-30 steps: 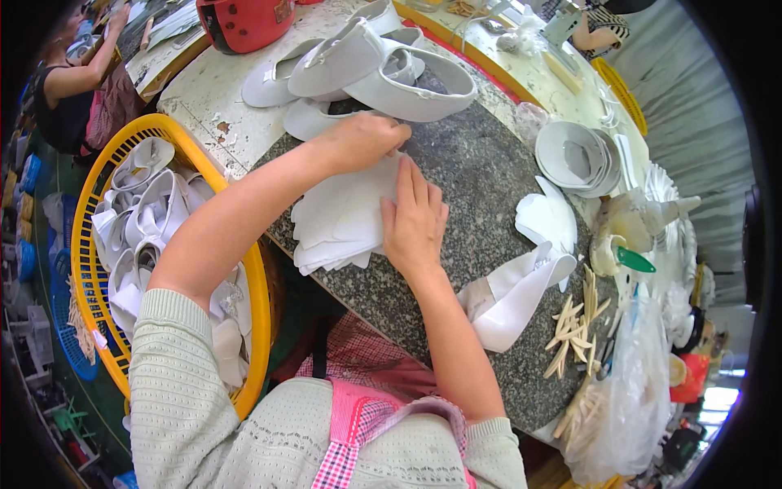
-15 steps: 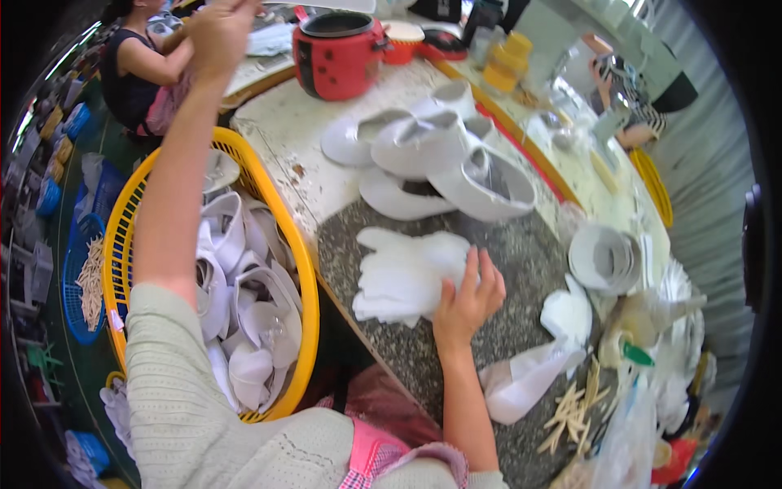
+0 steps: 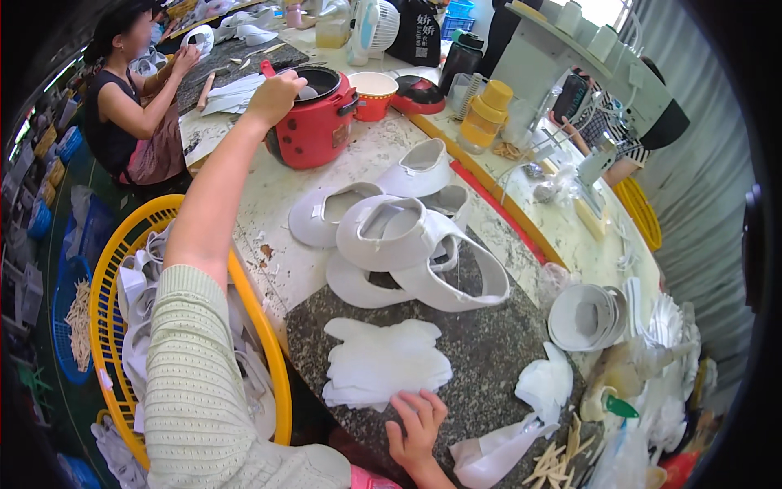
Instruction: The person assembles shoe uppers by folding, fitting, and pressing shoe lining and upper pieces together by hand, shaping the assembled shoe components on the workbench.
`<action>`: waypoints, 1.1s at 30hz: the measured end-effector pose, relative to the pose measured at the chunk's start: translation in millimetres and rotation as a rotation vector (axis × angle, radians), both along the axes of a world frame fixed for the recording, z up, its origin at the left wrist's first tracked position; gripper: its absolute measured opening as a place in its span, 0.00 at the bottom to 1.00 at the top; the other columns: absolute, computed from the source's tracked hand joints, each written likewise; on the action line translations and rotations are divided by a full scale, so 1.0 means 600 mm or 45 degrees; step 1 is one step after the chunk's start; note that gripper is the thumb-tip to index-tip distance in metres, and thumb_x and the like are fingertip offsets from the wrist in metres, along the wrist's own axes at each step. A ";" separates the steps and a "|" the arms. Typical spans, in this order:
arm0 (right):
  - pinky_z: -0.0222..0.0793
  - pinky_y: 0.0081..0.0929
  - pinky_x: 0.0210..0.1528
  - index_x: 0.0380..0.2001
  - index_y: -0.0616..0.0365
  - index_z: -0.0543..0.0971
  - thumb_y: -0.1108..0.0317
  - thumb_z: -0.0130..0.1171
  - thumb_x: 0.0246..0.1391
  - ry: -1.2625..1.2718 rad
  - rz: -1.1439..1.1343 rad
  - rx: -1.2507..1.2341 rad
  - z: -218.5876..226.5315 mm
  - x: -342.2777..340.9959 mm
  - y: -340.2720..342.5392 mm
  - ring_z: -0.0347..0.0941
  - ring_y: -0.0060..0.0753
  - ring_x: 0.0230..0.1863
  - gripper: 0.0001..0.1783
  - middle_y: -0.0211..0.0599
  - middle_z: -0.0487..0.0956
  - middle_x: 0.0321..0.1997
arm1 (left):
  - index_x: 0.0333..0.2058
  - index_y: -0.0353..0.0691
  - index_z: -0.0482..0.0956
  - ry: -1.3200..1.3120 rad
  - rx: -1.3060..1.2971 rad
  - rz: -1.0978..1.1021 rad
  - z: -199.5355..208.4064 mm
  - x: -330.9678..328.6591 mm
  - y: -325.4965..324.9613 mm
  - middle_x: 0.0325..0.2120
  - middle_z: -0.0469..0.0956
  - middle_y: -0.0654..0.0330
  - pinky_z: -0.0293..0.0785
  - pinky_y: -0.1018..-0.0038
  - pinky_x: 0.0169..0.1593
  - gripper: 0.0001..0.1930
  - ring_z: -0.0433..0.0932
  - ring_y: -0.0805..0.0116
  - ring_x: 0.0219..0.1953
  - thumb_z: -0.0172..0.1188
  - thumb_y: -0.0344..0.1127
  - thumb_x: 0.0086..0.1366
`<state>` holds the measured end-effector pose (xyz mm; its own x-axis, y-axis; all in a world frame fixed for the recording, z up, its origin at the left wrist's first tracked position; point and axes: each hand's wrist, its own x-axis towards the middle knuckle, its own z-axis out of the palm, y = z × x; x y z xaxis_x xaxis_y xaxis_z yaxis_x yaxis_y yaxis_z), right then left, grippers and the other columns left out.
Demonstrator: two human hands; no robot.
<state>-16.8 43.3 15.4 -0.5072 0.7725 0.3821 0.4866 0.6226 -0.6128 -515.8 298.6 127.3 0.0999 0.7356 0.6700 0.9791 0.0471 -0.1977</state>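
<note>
My left hand point(image 3: 277, 99) reaches forward over the rim of a red pot point(image 3: 314, 134). Its fingers are closed, and a small pale shape shows by the fingertips inside the pot; what they hold I cannot make out. My right hand point(image 3: 417, 428) rests with fingers spread at the near edge of a stack of thin white cut pieces point(image 3: 387, 363), which lies on a speckled stone slab point(image 3: 489, 359). Just beyond the stack, several white shoe uppers point(image 3: 387, 232) are heaped together. Right of it lie a white rounded piece point(image 3: 546, 381) and a white folded upper point(image 3: 498, 452).
At my left stands a yellow basket point(image 3: 283, 399) of white uppers. Wooden sticks point(image 3: 562, 458), rolled white strips point(image 3: 582, 316) and plastic bags crowd the right side. Behind the pot are a red-and-white tub point(image 3: 373, 96) and a fan point(image 3: 376, 31). A person point(image 3: 126, 106) works at far left.
My left hand has come down from its raised position to the pot's opening. My right hand has shifted toward the stack's near edge. The view has tilted up, showing more of the far table.
</note>
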 end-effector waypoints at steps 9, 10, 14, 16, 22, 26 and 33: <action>0.55 0.37 0.50 0.36 0.52 0.79 0.68 0.62 0.36 0.042 0.013 -0.126 0.005 -0.006 0.012 0.64 0.43 0.48 0.18 0.33 0.74 0.43 | 0.25 0.37 0.81 -0.450 -0.961 0.251 0.081 -0.011 0.054 0.24 0.79 0.50 0.73 0.70 0.32 0.13 0.79 0.58 0.30 0.50 0.20 0.42; 0.55 0.37 0.50 0.36 0.52 0.79 0.68 0.62 0.36 0.044 0.011 -0.146 0.003 -0.005 0.011 0.64 0.43 0.48 0.17 0.33 0.74 0.42 | 0.25 0.37 0.81 -0.489 -0.954 0.279 0.080 -0.009 0.062 0.25 0.79 0.51 0.73 0.69 0.33 0.11 0.79 0.58 0.31 0.53 0.20 0.42; 0.56 0.36 0.50 0.35 0.51 0.79 0.68 0.63 0.36 0.030 0.029 -0.188 0.008 -0.005 0.016 0.64 0.42 0.48 0.16 0.32 0.74 0.42 | 0.22 0.39 0.80 -0.355 -0.393 0.233 0.038 -0.021 0.084 0.27 0.79 0.51 0.73 0.67 0.38 0.09 0.78 0.57 0.35 0.67 0.25 0.37; 0.56 0.36 0.50 0.34 0.51 0.79 0.68 0.62 0.36 0.036 0.028 -0.197 0.009 -0.005 0.018 0.64 0.42 0.48 0.16 0.31 0.74 0.42 | 0.23 0.39 0.79 -0.410 -0.477 0.286 0.036 -0.033 0.099 0.26 0.79 0.51 0.74 0.67 0.37 0.10 0.78 0.56 0.33 0.67 0.25 0.37; 0.56 0.35 0.49 0.33 0.49 0.80 0.68 0.62 0.37 0.075 0.008 -0.210 0.007 -0.002 0.020 0.64 0.41 0.48 0.14 0.29 0.74 0.42 | 0.22 0.42 0.81 -0.507 -0.591 0.275 0.012 -0.051 0.125 0.26 0.79 0.50 0.73 0.67 0.35 0.10 0.79 0.56 0.29 0.50 0.24 0.48; 0.56 0.35 0.49 0.32 0.49 0.80 0.68 0.62 0.36 0.088 0.002 -0.196 0.006 -0.002 0.021 0.65 0.40 0.48 0.14 0.28 0.74 0.42 | 0.24 0.41 0.81 -0.352 -0.809 0.360 0.005 -0.065 0.137 0.27 0.78 0.48 0.73 0.65 0.36 0.08 0.78 0.54 0.31 0.52 0.31 0.46; 0.58 0.37 0.50 0.31 0.53 0.79 0.71 0.61 0.34 0.107 0.000 -0.153 -0.001 0.000 0.018 0.63 0.45 0.47 0.14 0.35 0.74 0.40 | 0.22 0.40 0.77 -0.667 -0.489 0.381 0.052 -0.041 0.107 0.24 0.79 0.57 0.71 0.69 0.33 0.13 0.78 0.62 0.29 0.71 0.33 0.35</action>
